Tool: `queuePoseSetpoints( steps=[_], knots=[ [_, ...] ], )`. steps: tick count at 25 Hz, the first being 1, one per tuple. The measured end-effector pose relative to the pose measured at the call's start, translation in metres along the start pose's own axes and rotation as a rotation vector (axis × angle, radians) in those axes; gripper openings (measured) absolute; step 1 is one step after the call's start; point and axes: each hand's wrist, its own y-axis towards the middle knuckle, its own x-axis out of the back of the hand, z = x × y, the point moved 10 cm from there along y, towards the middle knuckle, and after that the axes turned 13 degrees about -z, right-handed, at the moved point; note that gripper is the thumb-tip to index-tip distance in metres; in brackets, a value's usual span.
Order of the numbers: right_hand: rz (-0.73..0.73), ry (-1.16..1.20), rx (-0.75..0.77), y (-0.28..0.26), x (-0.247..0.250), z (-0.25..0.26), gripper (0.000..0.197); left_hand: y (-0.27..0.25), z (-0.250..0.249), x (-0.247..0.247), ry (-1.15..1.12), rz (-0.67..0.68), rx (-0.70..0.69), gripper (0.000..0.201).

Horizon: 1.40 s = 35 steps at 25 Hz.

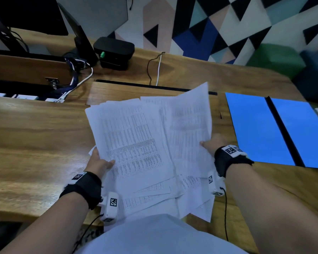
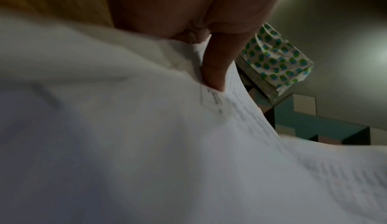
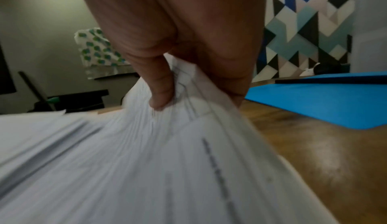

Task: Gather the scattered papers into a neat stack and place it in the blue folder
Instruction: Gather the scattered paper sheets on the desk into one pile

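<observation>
A loose, fanned pile of printed white papers (image 1: 136,140) is held above the wooden desk (image 1: 35,140) in front of me. My left hand (image 1: 99,162) grips its left edge, thumb on top; in the left wrist view the thumb (image 2: 215,71) presses into the papers (image 2: 146,144). My right hand (image 1: 212,143) pinches the right sheets, which curl upward; the right wrist view shows the thumb (image 3: 161,91) on the papers (image 3: 146,161) and fingers underneath. The blue folder (image 1: 275,129) lies open flat at the right, also visible as the blue folder (image 3: 314,105).
Black device (image 1: 114,52), cables (image 1: 154,68) and monitor stands sit along the desk's back edge. A cable slot (image 1: 145,86) runs behind the papers. A spotted paper bag (image 2: 278,61) hangs in the background. A patterned wall (image 1: 228,24) stands behind the desk.
</observation>
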Motion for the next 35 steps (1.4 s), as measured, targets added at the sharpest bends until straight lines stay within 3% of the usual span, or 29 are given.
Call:
queuePoseSetpoints(
  steps=[2, 5, 8, 11, 14, 17, 19, 22, 24, 28, 30, 32, 35],
  knots=[
    [0.045, -0.096, 0.042, -0.008, -0.028, 0.007, 0.037, 0.005, 0.001, 0.013, -0.019, -0.079, 0.016, 0.061],
    [0.031, -0.208, 0.158, -0.025, -0.054, 0.023, 0.075, 0.012, 0.006, 0.019, -0.014, -0.092, 0.047, 0.063],
    [0.082, -0.082, 0.032, -0.035, -0.066, 0.016, 0.093, 0.006, 0.005, 0.014, -0.01, -0.064, 0.04, 0.065],
    [0.065, -0.126, 0.065, -0.032, -0.063, 0.018, 0.076, 0.002, 0.003, 0.012, -0.038, -0.055, 0.023, 0.068],
    [0.112, 0.11, 0.042, -0.028, -0.069, 0.017, 0.048, 0.003, 0.001, 0.011, -0.035, -0.044, 0.013, 0.067],
    [0.186, 0.392, -0.066, -0.029, -0.081, 0.014, 0.077, 0.0, -0.003, 0.01, -0.01, -0.03, 0.008, 0.066],
    [0.189, 0.329, -0.074, -0.031, -0.08, 0.011, 0.07, -0.001, -0.003, 0.009, -0.008, -0.022, 0.009, 0.066],
    [0.008, 0.122, 0.003, -0.023, -0.035, 0.013, 0.03, -0.002, -0.004, 0.011, 0.0, -0.027, 0.013, 0.067],
    [-0.186, 0.114, 0.093, -0.02, 0.022, 0.03, 0.026, -0.004, -0.007, 0.01, 0.008, -0.02, -0.002, 0.066],
    [-0.53, 0.495, 0.265, -0.034, 0.136, 0.073, 0.029, -0.013, -0.016, -0.006, 0.008, 0.04, -0.018, 0.067],
    [-0.514, 0.758, 0.298, -0.043, 0.156, 0.085, 0.032, -0.015, -0.017, -0.016, 0.047, 0.064, -0.024, 0.067],
    [-0.427, 0.847, 0.306, -0.043, 0.137, 0.088, 0.042, -0.015, -0.014, -0.023, 0.087, 0.072, -0.014, 0.068],
    [-0.309, 0.767, 0.218, -0.038, 0.057, 0.07, 0.054, -0.013, -0.009, -0.031, 0.107, 0.069, 0.0, 0.057]
  ],
)
